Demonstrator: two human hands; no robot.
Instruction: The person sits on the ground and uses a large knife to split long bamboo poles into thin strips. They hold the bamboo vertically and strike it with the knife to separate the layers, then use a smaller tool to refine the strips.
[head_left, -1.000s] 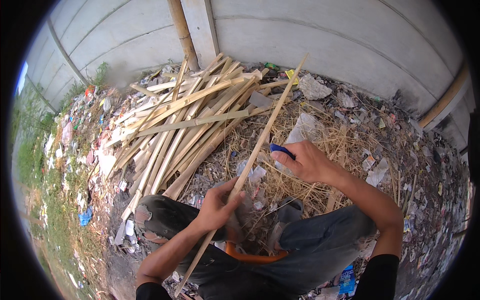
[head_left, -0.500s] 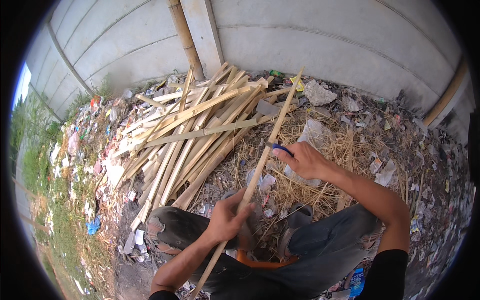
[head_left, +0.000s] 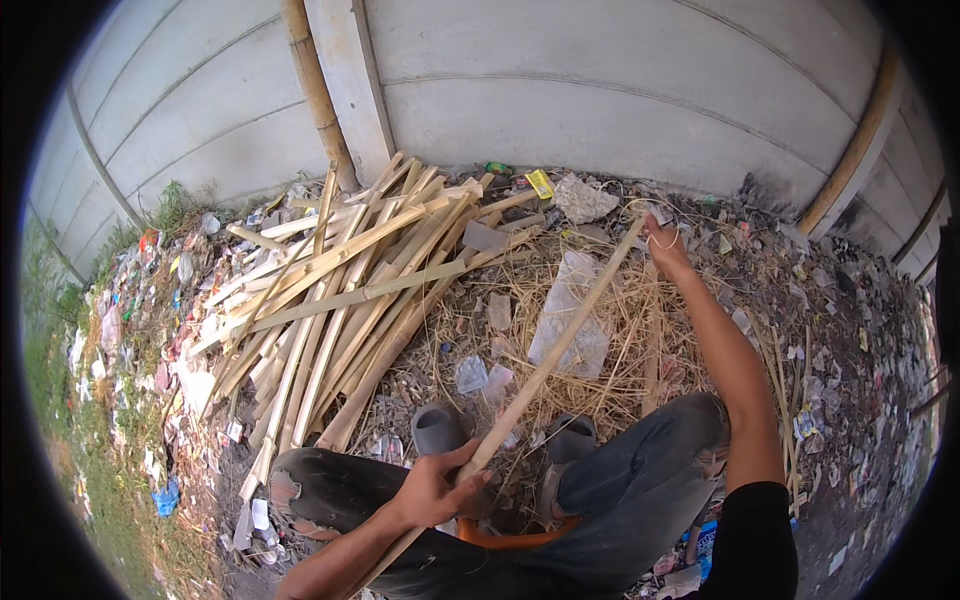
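A long pale bamboo strip (head_left: 560, 345) slants from the lower left over my lap up toward the right. My left hand (head_left: 435, 492) is closed round its near part, above my left knee. With arm stretched out, my right hand (head_left: 664, 246) is closed at the strip's far end. The blue-handled knife it held half a second ago is hidden in the grip now. A thin curled shaving (head_left: 668, 238) hangs by the right fingers. Beyond my left knee lies a heap of split bamboo strips (head_left: 365, 275).
Loose shavings (head_left: 635, 345) cover the ground before my feet, around a flattened pale sheet (head_left: 575, 320). A concrete wall (head_left: 620, 100) with bamboo poles (head_left: 320, 95) stands behind. Litter is scattered all round, and a rough stone (head_left: 585, 200) sits near the wall.
My right hand has moved away from me and to the right, from the strip's middle to its far end. The strip leans further right. My left hand still grips it; the view has shifted.
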